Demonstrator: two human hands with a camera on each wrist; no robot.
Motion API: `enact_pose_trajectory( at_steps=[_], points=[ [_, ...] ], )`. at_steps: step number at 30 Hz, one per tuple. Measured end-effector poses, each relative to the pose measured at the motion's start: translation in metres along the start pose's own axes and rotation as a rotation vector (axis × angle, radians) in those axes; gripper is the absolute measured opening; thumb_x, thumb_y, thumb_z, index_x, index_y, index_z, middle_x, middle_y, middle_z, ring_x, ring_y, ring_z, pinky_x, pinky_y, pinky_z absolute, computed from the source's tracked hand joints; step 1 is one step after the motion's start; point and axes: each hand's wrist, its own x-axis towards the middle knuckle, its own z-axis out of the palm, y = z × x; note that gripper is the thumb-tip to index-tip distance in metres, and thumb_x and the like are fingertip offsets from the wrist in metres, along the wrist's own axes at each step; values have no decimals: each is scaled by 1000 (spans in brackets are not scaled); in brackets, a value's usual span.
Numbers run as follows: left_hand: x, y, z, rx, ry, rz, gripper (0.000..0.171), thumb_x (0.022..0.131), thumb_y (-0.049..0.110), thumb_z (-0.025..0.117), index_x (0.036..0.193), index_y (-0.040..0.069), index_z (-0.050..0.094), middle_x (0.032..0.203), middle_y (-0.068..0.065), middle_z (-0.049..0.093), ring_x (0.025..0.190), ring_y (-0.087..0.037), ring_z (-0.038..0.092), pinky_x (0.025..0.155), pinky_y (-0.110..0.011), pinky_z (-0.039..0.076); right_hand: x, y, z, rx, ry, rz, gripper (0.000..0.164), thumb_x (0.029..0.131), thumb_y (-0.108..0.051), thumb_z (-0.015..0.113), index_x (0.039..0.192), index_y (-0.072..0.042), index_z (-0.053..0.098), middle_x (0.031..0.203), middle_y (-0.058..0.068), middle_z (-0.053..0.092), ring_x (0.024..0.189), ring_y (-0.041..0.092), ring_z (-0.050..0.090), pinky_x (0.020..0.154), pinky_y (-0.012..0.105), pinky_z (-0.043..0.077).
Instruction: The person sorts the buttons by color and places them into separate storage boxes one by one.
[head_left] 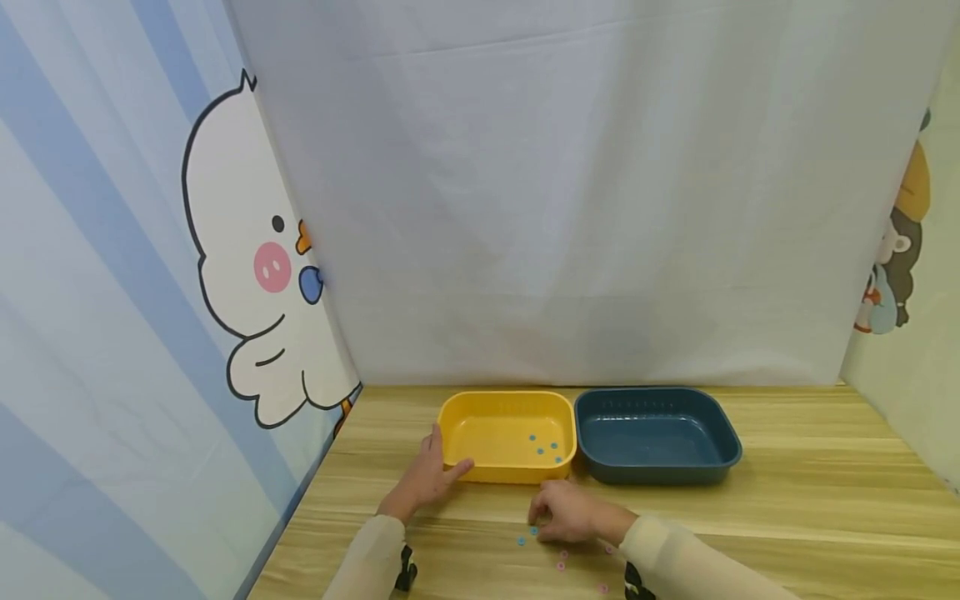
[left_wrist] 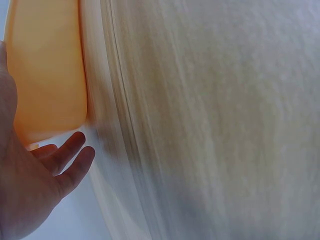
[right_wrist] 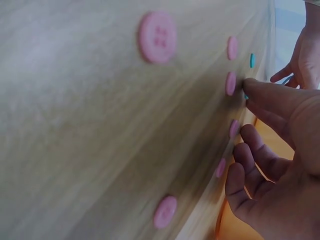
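Note:
A yellow basin [head_left: 506,475] stands on the table with several blue buttons [head_left: 540,451] on its floor. At its left front corner my left hand [head_left: 427,481] touches the side wall, thumb over the front rim and fingers extended. In front of the basin, my right hand [head_left: 570,511] is low on the tabletop. Between its thumb and index finger it pinches a blue button [right_wrist: 245,97], mostly hidden by the fingertips. A second blue button [head_left: 521,542] lies close by. Several pink buttons [right_wrist: 158,37] lie on the wood around and below the right hand.
Right beside the yellow basin stands a dark blue basin [head_left: 660,475]. Both are on a wood-grain table [head_left: 810,500]. A white cloth [head_left: 570,208] hangs behind the table, and a striped curtain with a cartoon bird [head_left: 232,192] borders the left.

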Motion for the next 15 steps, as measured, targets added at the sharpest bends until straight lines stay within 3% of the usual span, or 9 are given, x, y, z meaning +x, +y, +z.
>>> enact_pose_trajectory(
  at_steps=[15],
  points=[
    [0, 1, -1, 1, -1, -12, 98, 92, 52, 54, 148, -8, 0, 149, -32, 16, 132, -43, 31, 106, -51, 27, 1, 2, 2, -27, -2, 5, 9, 76, -16, 77, 84, -15, 73, 81, -13, 52, 74, 1, 44, 69, 20, 42]
  ],
)
